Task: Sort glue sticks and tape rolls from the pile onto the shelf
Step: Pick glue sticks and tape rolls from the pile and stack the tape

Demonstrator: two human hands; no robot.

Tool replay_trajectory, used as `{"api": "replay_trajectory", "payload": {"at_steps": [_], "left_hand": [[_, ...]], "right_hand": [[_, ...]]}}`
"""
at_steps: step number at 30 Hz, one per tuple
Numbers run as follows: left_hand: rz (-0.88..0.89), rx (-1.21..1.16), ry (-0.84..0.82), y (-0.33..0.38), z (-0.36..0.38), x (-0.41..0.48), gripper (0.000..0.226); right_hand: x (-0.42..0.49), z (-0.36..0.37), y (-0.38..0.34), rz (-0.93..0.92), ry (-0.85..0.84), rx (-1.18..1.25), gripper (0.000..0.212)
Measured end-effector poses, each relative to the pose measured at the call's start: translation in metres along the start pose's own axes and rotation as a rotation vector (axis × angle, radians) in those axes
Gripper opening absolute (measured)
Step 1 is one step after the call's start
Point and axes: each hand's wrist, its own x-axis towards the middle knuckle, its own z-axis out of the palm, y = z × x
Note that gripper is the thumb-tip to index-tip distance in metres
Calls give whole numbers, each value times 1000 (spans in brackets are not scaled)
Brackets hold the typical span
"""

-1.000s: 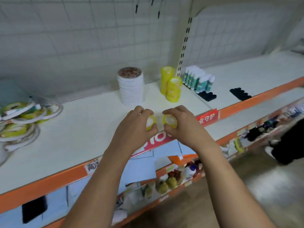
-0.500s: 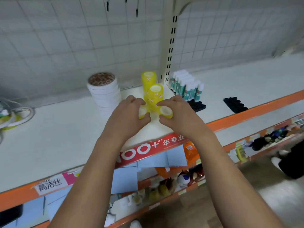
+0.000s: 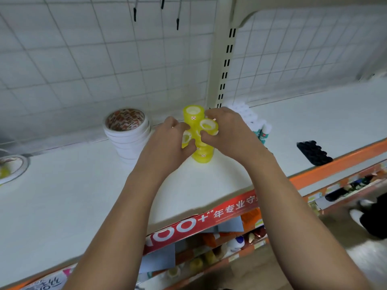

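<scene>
Both hands are at the yellow tape stacks, mid-shelf.

- Left hand: fingers curled round a small yellow roll. It is glossy translucent plastic with a pale core, and its open face is tipped toward the camera. It touches the left side of the front yellow stack.
- Right hand: fingertips pinch a second yellow roll of the same type, hole up. It sits over the front stack; I can't tell whether it's seated on it or just above.
- The back yellow stack is a taller cylinder standing right behind, near the slotted upright post.
- The white tape stack stands to the left, apart from the yellow ones. Its rolls are wide with matte edges, and the top face has a red-brown pattern.
- Glue sticks stand upright in a tight cluster, with white caps and teal bodies. They are mostly hidden behind the right hand.
- A black moulded tray with a scalloped edge lies flat further right.
- The shelf is smooth white with an orange front lip and a red banner strip. Behind it is a white wire-grid back panel.
- Loose flat rolls sit at the far left edge, blurred.
</scene>
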Motion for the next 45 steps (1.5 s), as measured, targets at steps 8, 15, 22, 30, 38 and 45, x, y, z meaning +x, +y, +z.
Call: {"api": "replay_trajectory", "payload": {"at_steps": [8, 15, 22, 30, 38, 45], "left_hand": [[-124, 30, 119, 8, 1, 14, 47], [-124, 36, 228, 34, -4, 28, 45], [-116, 3, 178, 51, 16, 36, 49], [-188, 0, 162, 34, 17, 20, 45], [-273, -1, -89, 26, 21, 15, 42], [-334, 33, -93, 29, 24, 16, 42]], "right_hand": [[15, 1, 15, -118, -93, 18, 51], [12, -12, 38, -53, -195, 179, 70], [11, -17, 50, -56, -254, 211, 33], [16, -17, 47, -108, -264, 138, 40], [22, -16, 45, -176, -293, 5, 36], [24, -8, 43, -254, -313, -201, 35]]}}
